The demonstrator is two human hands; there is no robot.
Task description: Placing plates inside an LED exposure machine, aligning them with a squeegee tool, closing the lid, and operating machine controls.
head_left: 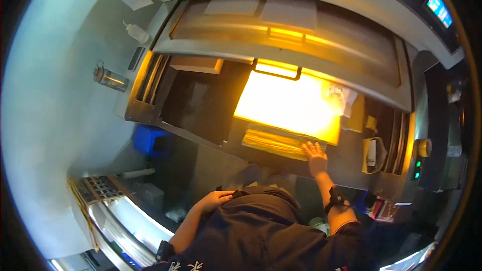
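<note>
Our right hand (pixel 315 151) lies flat, fingers spread, grasping nothing, on the ribbed yellow-lit strip (pixel 275 143) just below the glowing exposure panel (pixel 288 105). Left hand (pixel 213 200), well below the panel, rests loosely against our dark shirt (pixel 261 231), empty.

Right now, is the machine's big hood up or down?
Up. The grey hood is swung back, exposing the bright yellow-lit bed. The right hand rests flat at the bed's front edge.
</note>
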